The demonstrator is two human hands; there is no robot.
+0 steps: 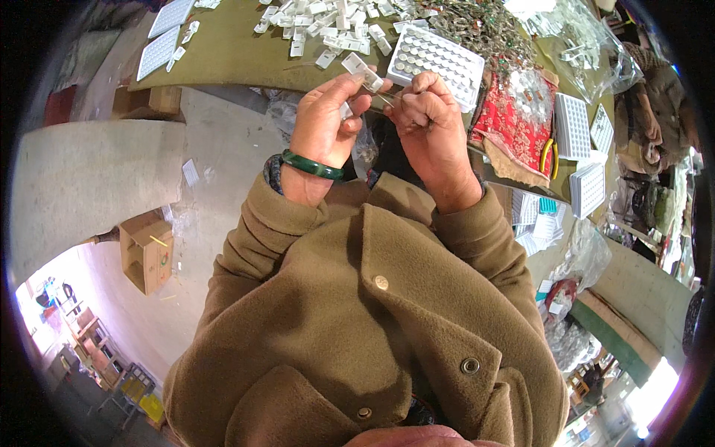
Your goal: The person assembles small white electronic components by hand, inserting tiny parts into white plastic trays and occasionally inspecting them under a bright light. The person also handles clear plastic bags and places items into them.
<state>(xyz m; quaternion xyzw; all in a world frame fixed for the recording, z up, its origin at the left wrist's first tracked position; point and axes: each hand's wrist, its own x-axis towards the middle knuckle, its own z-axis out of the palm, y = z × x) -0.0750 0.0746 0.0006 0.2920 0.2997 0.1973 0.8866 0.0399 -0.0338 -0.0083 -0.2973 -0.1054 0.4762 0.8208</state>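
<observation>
The left hand (325, 119) pinches a small white card (354, 63), oblong and segmented, over the table (238, 59). The right hand (430, 115) curls at thin wire (386, 98), its hold I cannot tell. Marks on the carton (158, 264) are unreadable

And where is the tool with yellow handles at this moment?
In the head view, the yellow-handled tool is on the right, at the right edge of the red patterned cloth, beside a white tray.
</observation>
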